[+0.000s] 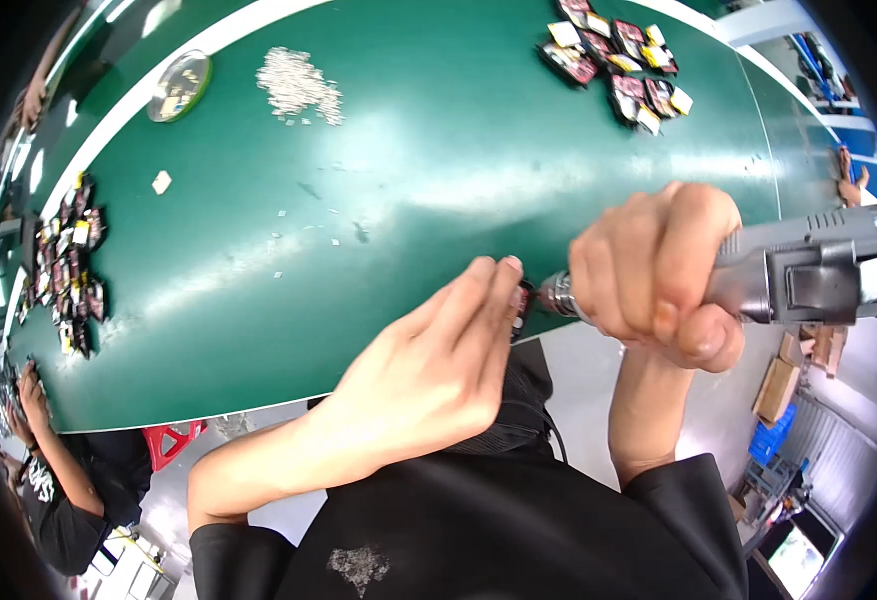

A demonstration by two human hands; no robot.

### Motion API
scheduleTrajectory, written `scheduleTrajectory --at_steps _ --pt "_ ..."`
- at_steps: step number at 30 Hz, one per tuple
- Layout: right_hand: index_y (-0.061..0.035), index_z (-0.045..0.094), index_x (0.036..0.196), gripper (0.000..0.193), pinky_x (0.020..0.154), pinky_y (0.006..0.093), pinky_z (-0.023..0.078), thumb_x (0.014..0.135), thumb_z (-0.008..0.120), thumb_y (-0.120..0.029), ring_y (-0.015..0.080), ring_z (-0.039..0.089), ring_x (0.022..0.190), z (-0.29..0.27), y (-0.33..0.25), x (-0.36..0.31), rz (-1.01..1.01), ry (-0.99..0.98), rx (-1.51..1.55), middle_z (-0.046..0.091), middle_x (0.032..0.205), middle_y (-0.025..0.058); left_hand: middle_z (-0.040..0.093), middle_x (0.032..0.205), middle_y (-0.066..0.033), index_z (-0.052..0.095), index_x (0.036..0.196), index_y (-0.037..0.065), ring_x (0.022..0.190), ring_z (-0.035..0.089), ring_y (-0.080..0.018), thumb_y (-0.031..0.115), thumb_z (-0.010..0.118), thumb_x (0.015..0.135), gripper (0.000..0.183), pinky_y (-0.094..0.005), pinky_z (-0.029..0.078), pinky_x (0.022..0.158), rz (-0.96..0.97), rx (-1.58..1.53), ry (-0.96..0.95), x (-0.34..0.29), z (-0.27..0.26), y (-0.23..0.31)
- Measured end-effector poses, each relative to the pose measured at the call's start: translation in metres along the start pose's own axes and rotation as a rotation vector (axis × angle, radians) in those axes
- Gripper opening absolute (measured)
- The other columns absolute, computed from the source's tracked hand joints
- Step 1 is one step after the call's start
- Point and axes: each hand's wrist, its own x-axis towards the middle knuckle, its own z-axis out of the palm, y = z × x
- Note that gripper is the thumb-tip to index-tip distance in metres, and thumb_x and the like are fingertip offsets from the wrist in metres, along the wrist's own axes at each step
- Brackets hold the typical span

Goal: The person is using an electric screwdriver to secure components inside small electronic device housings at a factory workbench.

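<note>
My right hand (659, 270) is wrapped round the front end of a grey power screwdriver (799, 270). The tool lies nearly level, its metal nose (562, 294) pointing left. Just left of that nose, a small black part with reddish marks (523, 308) sits at the near edge of the green table. My left hand (439, 350) presses its fingers together against this part and covers most of it. Whether the driver's tip touches the part cannot be made out.
Black packaged pieces with yellow and white tags lie in a heap at the back right (614, 60) and another at the left (69, 265). A pile of small white pieces (299, 85) and a round dish (181, 85) are at the back. A co-worker's arm (64, 455) reaches in at left.
</note>
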Motion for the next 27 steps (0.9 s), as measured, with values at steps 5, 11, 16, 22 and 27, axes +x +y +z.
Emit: scheduleTrajectory --at_steps 5,11,16,22,27 --pt "-0.0027 0.06 0.073 0.023 0.043 0.0271 0.044 0.076 0.08 -0.013 0.0157 0.054 0.044 -0.031 0.009 0.008 -0.078 -0.378 0.324 0.059 0.056 0.0048 0.061 0.112 -0.0223 0.063 0.101 -0.014 0.106 0.058 -0.0321 0.007 0.061 0.071 0.037 -0.0371 0.049 0.093 -0.029 -0.019 0.114 -0.018 0.005 0.004" --pt "-0.0066 0.05 0.066 0.028 0.035 0.0224 0.044 0.083 0.073 -0.011 0.0104 0.047 0.032 -0.021 -0.006 -0.025 -0.248 -0.003 0.475 0.052 0.045 0.0043 0.061 0.115 -0.0149 0.062 0.112 0.0 0.101 0.06 -0.0322 -0.002 0.073 0.065 0.048 -0.0396 0.05 0.085 -0.629 0.111 0.415 -0.105 -0.048 -0.058" --pt "-0.0082 0.045 0.069 0.029 0.034 0.0227 0.04 0.088 0.067 -0.013 0.0088 0.041 0.031 -0.017 0.015 -0.031 -0.193 0.113 0.522 0.045 0.043 0.0006 0.058 0.121 -0.0147 0.06 0.116 0.0 0.111 0.053 -0.0323 0.006 0.066 0.083 0.034 -0.0408 0.043 0.095 -1.023 0.567 0.439 -0.198 -0.103 -0.13" --pt "-0.01 0.042 0.074 0.029 0.036 0.0229 0.037 0.092 0.062 -0.02 0.0079 0.039 0.033 -0.013 0.029 -0.043 -0.141 0.24 0.513 0.041 0.046 -0.0015 0.047 0.139 -0.0138 0.055 0.126 0.004 0.13 0.04 -0.0328 0.008 0.06 0.087 0.04 -0.043 0.031 0.107 -1.009 0.696 0.27 -0.168 -0.092 -0.133" --pt "-0.0098 0.042 0.079 0.027 0.043 0.026 0.039 0.093 0.058 -0.025 0.009 0.041 0.038 -0.014 0.043 -0.05 -0.065 0.334 0.562 0.042 0.05 -0.0014 0.058 0.115 -0.0132 0.061 0.111 0.002 0.106 0.056 -0.0315 -0.005 0.067 0.077 0.036 -0.0409 0.045 0.09 -0.787 0.275 0.301 -0.108 -0.068 -0.092"
